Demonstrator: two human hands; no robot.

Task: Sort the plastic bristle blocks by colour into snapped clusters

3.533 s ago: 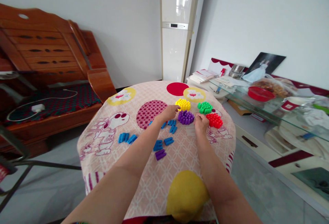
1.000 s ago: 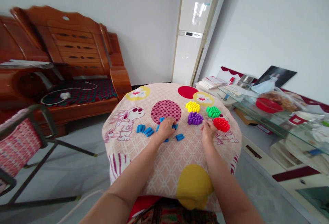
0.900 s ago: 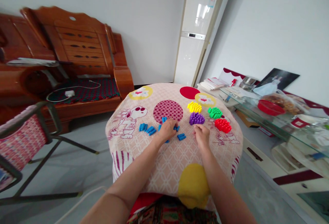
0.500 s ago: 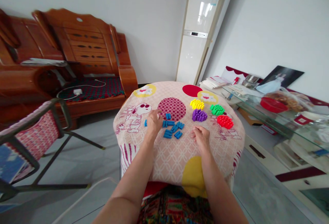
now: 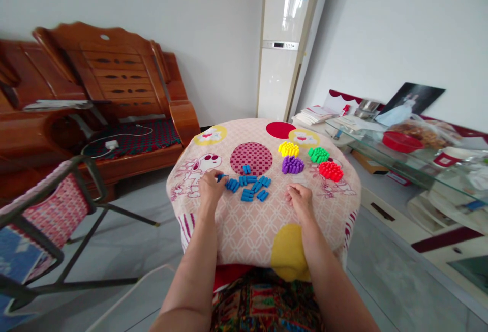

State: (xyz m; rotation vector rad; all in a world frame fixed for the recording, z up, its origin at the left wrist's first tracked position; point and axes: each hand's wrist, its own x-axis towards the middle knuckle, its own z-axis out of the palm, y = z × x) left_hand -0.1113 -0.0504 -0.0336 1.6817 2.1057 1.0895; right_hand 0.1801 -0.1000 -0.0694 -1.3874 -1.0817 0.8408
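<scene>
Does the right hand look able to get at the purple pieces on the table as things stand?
Probably yes: the right hand rests just on the near side of the purple pieces, with only bare tablecloth seen between them.

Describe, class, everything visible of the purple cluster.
The purple cluster is a tight bunch of small, round-tipped pieces, plastic by their look, standing close together. It sits on the patterned tablecloth, just on the near side of the yellow cluster; whether they touch is unclear. Neither the left hand nor the right hand touches it.
</scene>
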